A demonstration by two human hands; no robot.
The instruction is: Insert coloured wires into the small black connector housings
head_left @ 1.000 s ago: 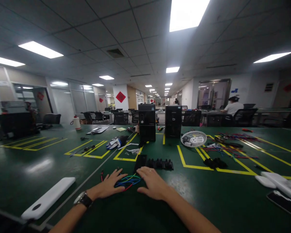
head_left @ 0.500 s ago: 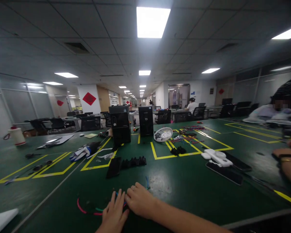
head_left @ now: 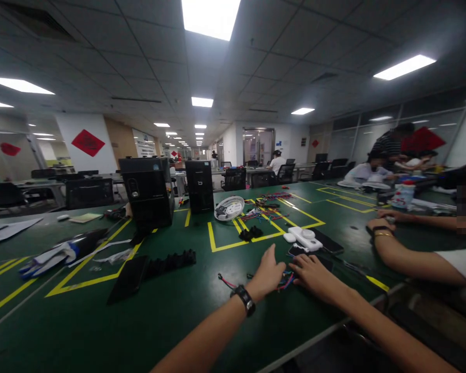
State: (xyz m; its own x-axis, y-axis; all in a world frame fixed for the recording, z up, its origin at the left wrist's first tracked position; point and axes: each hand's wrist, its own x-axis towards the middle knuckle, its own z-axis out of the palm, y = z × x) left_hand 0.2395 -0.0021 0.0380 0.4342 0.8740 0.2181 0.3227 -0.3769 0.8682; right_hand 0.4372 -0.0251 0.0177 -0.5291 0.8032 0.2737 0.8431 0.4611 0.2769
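Coloured wires (head_left: pixel 287 281) lie on the green table (head_left: pixel 132 331) between the left hand (head_left: pixel 266 275) and the right hand (head_left: pixel 315 275). Their fingers look partly bent; whether they grip the wires, I cannot tell.

A loose bundle of thin coloured wires (head_left: pixel 285 281) lies low on the green tabletop (head_left: pixel 202 316), right of centre in the lower half of the frame, between the left hand (head_left: pixel 267 274) and the right hand (head_left: pixel 314 274). Red and blue strands show in the gap, bent and crossing one another; the hands cover much of the rest. Farther left, just above the wristwatch, a red-pink wire (head_left: pixel 228 283) slants down to the right from its small black end. Whether it joins the bundle cannot be told.
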